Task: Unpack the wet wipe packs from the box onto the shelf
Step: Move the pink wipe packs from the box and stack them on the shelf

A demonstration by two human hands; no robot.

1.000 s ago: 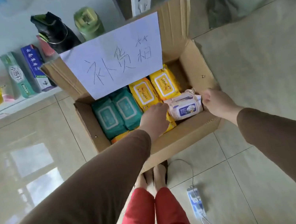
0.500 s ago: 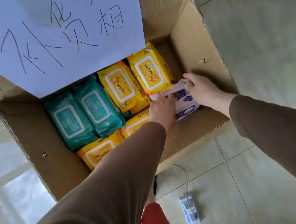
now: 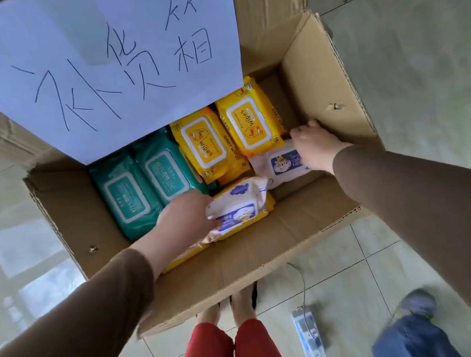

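An open cardboard box (image 3: 269, 246) stands on the floor with wet wipe packs inside. Two teal packs (image 3: 143, 186) lie at its left and yellow packs (image 3: 228, 136) in the middle. My left hand (image 3: 185, 216) is shut on a pale pink wipe pack (image 3: 238, 205), lifted and tilted above a yellow pack at the box's near side. My right hand (image 3: 315, 145) grips a second pink pack (image 3: 279, 164) that lies against the box's right wall. The shelf is out of view.
A white paper sheet (image 3: 107, 63) with handwritten characters hangs over the box's far flap. On the tiled floor near my feet lies a power strip (image 3: 308, 335) with a cable. Another person's shoe and jeans leg (image 3: 413, 332) stand at the lower right.
The camera dropped closer to the box. My left hand took one pink pack and raised it toward the near side. My right hand closed on the second pink pack.
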